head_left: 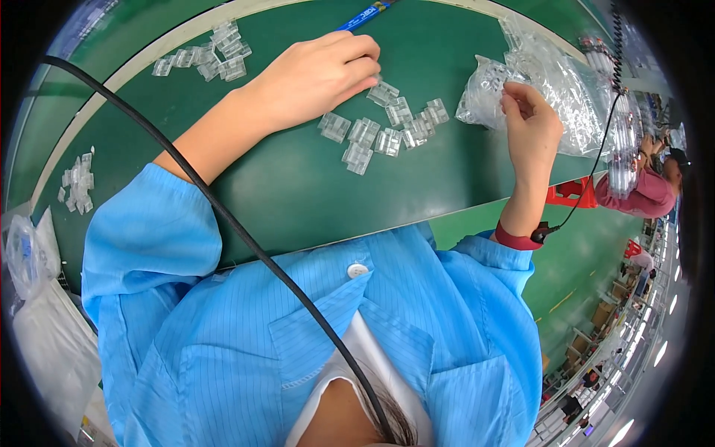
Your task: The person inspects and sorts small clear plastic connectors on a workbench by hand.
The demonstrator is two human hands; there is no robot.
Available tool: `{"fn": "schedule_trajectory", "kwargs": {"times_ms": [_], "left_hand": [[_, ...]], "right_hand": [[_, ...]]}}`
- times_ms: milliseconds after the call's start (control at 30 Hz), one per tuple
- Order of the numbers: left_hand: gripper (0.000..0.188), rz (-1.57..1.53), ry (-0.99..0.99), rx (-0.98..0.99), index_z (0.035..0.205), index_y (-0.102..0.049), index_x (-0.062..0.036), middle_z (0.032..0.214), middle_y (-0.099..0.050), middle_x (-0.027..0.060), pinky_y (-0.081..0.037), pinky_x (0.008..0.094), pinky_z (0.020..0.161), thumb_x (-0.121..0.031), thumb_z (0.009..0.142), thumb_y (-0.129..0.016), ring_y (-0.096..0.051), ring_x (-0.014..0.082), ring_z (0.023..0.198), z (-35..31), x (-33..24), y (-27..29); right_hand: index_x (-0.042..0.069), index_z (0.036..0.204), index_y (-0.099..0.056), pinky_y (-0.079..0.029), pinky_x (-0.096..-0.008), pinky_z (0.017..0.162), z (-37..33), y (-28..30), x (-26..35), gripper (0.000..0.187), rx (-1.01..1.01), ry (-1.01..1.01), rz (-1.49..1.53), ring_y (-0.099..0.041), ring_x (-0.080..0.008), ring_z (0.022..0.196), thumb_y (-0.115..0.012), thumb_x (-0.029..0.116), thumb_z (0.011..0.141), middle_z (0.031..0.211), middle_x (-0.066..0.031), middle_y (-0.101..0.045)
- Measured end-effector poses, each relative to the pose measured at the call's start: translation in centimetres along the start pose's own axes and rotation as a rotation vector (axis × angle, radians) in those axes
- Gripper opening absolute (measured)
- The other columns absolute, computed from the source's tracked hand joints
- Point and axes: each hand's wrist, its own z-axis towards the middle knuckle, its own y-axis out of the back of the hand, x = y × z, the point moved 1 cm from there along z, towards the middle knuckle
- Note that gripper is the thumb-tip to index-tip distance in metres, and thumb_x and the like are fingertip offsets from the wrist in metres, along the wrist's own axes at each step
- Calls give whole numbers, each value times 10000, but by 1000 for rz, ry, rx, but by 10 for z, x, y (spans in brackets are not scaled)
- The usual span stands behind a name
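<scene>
My left hand [316,78] rests over the green table with its fingers bent and pressed together. Right beside its fingertips lies a clear plastic piece [383,94]; whatever is under the fingers is hidden. A loose cluster of similar clear plastic pieces [364,132] spreads between my two hands. On the right, my right hand [533,123] is raised at a clear plastic bag [484,93], thumb and forefinger brought together in a pinch. Anything between those fingertips is too small to make out. A red wrist band [516,238] with a coiled cord circles my right wrist.
More clear pieces lie in a group [216,54] at the far left and another [77,182] at the left edge. A blue pen-like tool [363,15] lies at the back. Larger clear bags [558,82] crowd the right end. A black cable [246,238] crosses the view.
</scene>
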Motion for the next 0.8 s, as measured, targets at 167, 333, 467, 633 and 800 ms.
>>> {"fn": "schedule_trajectory", "kwargs": {"times_ms": [167,333,467,633,800], "left_hand": [[129,32,86,-136,909,-632,-32,814,-603,41,-548,313,653,-150,857,-627,-638,211,710,9,-7,-2],[166,-886,778,-61,1046,-642,-5,1003,-661,54,-552,266,693,-84,910,-587,-652,130,843,2,-24,21],[188,-1077,717,-18,1060,-635,17,1017,-653,67,-540,267,754,-73,899,-601,-647,130,854,2,-36,20],[238,-978,695,-118,1118,-613,10,985,-645,54,-543,256,752,-51,887,-608,-633,108,853,-1,-40,15],[253,-897,694,-177,1126,-616,5,962,-635,46,-546,244,738,-39,876,-616,-634,106,852,-6,-38,10]], "right_hand": [[8,949,-677,-517,-282,701,-5,5,5,154,-58,-81,-28,-681,-183,757,-648,74,813,810,-122,-696],[-15,951,-677,-518,-251,694,-11,2,15,150,-79,-105,258,-673,-144,770,-664,44,814,823,-92,-696],[-43,948,-674,-516,-227,734,-20,-19,71,134,138,-27,707,-664,-144,827,-653,-27,816,881,-92,-690],[-41,942,-661,-523,-229,758,-29,-48,94,153,182,-96,903,-665,-147,837,-692,-27,792,884,-108,-688],[-48,961,-648,-528,-232,761,-34,-55,96,180,250,-150,1023,-667,-152,839,-703,-22,791,873,-113,-685]]}}
